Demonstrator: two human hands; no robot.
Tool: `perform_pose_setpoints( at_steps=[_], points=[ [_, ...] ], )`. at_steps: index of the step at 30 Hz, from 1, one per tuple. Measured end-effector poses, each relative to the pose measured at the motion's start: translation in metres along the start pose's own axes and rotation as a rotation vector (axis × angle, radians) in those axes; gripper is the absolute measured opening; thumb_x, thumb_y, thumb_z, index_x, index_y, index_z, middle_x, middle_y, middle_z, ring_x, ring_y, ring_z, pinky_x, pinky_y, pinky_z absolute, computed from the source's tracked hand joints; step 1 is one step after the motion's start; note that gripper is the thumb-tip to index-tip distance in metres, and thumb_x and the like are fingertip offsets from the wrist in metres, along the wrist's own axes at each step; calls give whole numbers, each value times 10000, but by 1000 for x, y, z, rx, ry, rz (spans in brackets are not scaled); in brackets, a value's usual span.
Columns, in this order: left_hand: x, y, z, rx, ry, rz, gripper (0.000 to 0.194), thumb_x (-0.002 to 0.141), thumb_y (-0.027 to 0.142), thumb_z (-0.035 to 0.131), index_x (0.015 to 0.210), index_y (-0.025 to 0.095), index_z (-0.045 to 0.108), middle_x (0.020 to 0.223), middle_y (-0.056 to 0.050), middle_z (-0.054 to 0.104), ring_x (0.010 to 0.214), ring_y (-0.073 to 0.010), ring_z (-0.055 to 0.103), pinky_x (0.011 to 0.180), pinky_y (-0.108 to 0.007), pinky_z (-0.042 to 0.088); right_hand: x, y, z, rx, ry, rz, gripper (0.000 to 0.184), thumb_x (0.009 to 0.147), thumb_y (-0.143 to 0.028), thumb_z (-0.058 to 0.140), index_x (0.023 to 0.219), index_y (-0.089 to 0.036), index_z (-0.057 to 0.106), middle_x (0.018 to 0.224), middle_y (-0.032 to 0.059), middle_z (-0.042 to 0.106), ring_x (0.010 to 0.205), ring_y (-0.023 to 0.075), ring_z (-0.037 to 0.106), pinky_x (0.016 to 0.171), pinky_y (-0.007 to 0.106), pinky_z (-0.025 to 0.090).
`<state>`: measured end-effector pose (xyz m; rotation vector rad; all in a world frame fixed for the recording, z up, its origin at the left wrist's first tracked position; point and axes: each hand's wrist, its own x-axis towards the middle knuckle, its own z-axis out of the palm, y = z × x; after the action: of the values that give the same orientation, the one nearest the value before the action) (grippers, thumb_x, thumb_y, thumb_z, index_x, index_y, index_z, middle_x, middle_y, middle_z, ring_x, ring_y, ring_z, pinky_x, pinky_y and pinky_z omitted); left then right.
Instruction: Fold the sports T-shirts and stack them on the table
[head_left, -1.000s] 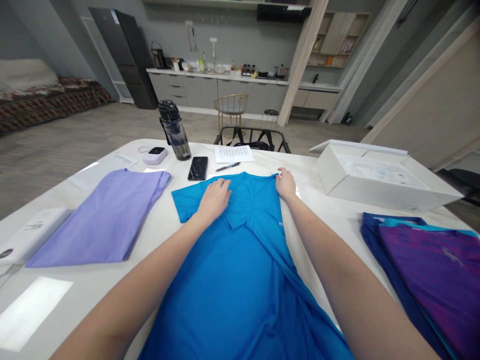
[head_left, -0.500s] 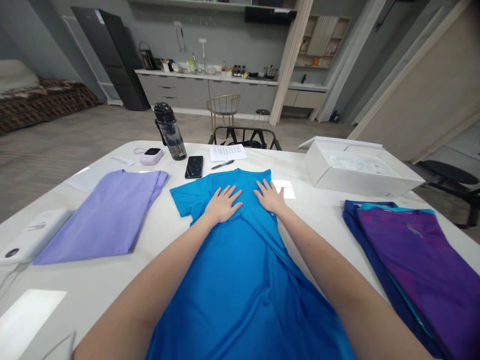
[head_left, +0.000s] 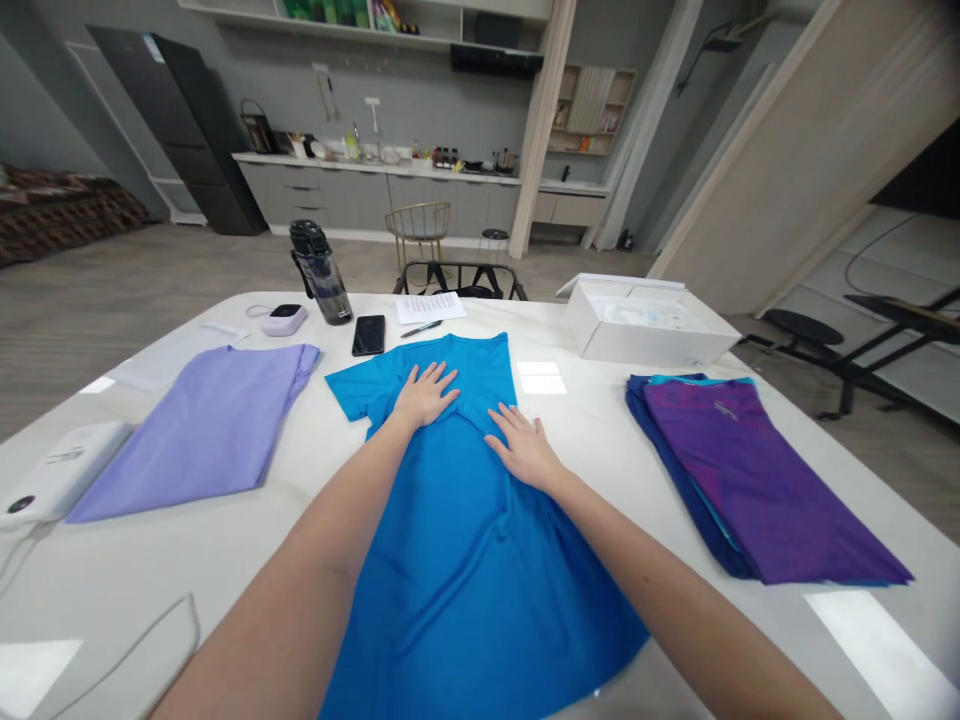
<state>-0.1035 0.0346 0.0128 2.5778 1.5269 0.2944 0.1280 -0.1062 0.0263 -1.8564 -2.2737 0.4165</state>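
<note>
A bright blue T-shirt (head_left: 472, 570) lies spread on the white table, its lower part running towards me. My left hand (head_left: 425, 395) rests flat on the shirt near its upper left sleeve, fingers spread. My right hand (head_left: 525, 450) lies flat on the fabric further down, right of centre, also with fingers apart. Neither hand grips anything. The shirt's upper part looks folded over around the collar, which is hidden.
A folded lavender shirt (head_left: 199, 435) lies left and a purple-and-navy stack (head_left: 750, 475) right. Beyond stand a water bottle (head_left: 319, 275), phone (head_left: 368, 335), paper sheet (head_left: 429, 308), pen (head_left: 421, 328) and white open box (head_left: 645, 330). A white power bank (head_left: 60, 470) sits at the table's left edge.
My right hand has slid from the shirt's upper edge down and towards me, and my left hand has stayed near the upper left. The view has tilted up and shifted, showing more of the table.
</note>
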Motion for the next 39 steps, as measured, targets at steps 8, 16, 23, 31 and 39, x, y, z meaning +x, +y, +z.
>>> perform_pose_setpoints(
  at_steps=[8,16,23,31,39],
  points=[
    [-29,37,-1,32,155,195,471,1043,293,317,1442,218,557,1522,-84,522,1436,-207,445,1244,-421,261,-22,-5,15,-100,70,1,602,1051,-548,296,1595,-291,319,1676,44,222,1549,281,165,1224,606,84],
    [-83,69,20,52,-29,205,575,1048,519,266,1578,312,351,1661,-28,286,1545,-271,222,1253,-542,155,-27,-3,11,-36,202,-8,521,1029,-479,435,1476,-217,493,1584,104,423,1444,269,372,1204,500,215],
    [-88,75,10,64,64,238,506,1056,416,300,1498,248,481,1572,-87,456,1478,-267,362,1226,-537,203,-95,4,-9,-122,211,97,369,1001,-391,512,1308,-202,592,1229,128,647,1151,279,573,963,384,410],
    [-104,136,-6,108,146,477,334,1016,274,427,1288,227,616,1200,-103,645,1085,-247,570,924,-401,423,-206,23,-28,-185,38,360,304,953,-454,563,1035,-173,646,1034,119,714,973,283,651,776,347,401],
    [-104,169,0,138,108,497,257,975,200,466,1148,217,656,1112,-99,636,1036,-260,553,874,-401,413,-256,-1,-35,245,308,383,157,914,-367,588,847,-226,601,690,-11,640,670,195,612,625,278,381]
  ],
)
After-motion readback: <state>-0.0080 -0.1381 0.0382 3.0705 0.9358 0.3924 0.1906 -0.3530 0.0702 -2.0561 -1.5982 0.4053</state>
